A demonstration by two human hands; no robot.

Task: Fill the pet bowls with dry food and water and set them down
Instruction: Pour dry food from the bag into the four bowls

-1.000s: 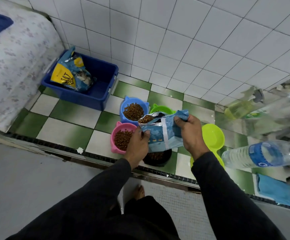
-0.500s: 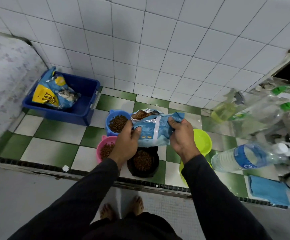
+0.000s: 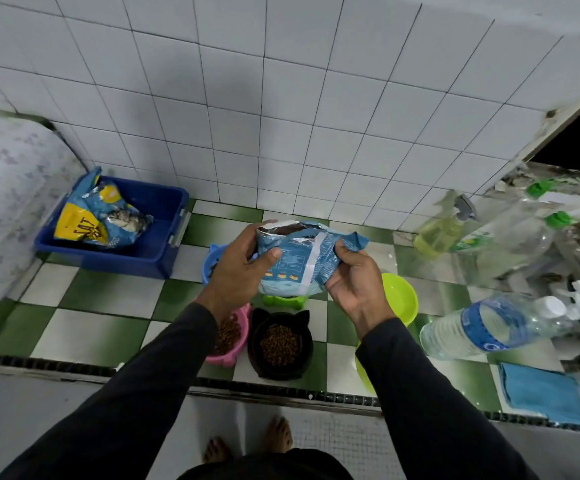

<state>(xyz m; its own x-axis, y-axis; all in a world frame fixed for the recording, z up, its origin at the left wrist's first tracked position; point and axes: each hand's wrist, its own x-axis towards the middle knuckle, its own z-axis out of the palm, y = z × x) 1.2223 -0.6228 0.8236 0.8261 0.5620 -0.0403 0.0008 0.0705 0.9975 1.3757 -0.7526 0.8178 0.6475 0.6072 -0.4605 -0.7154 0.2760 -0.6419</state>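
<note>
I hold an open light-blue bag of dry food upright above the bowls. My left hand grips its left side near the open top, and my right hand grips its right side. Below, a black cat-eared bowl and a pink bowl hold brown kibble. A blue bowl is mostly hidden behind my left hand. Under the bag, only the edge of a green bowl shows. Two lime-green bowls lie to the right. A clear water bottle lies on its side at the right.
A blue plastic bin with another pet food bag stands at the left by the white tiled wall. Spray bottles and clear bottles crowd the right. A blue cloth lies at the lower right. My bare feet stand below the floor drain strip.
The bag has swung from tilted over the bowls to upright and risen. The black bowl, hidden under it before, now shows its kibble. My view has lifted toward the wall.
</note>
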